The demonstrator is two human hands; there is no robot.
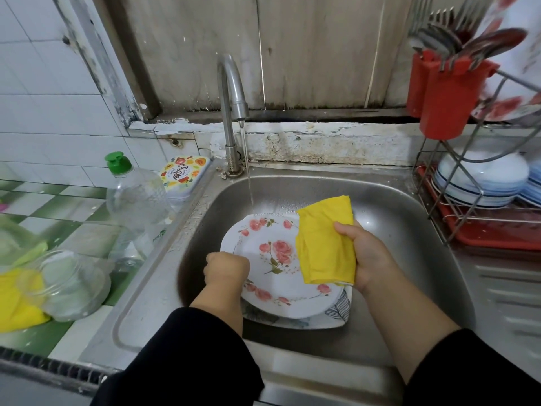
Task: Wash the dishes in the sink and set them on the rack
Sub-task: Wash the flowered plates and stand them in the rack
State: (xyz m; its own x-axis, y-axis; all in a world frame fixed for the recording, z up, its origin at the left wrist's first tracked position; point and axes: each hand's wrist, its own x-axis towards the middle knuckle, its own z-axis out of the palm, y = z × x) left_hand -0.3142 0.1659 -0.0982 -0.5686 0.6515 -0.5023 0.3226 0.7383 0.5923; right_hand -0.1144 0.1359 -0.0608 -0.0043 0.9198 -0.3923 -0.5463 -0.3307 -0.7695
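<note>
Plate [278, 259] white, pink roses; my cloth [325, 244] yellow; cutlery holder [445, 101] red; bottle cap [118, 163] green.

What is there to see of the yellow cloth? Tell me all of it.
The yellow cloth is plain bright fabric, folded over into a thick pad and looking soft. The right hand grips its right edge, thumb on top. It lies over the right side of the floral plate in the sink, just right of the tap's thin stream.

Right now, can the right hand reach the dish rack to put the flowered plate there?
Probably not yet. The right hand is gripping the yellow cloth, and the left hand holds the flowered plate. The dish rack itself stands close on the right, with nothing between.
</note>
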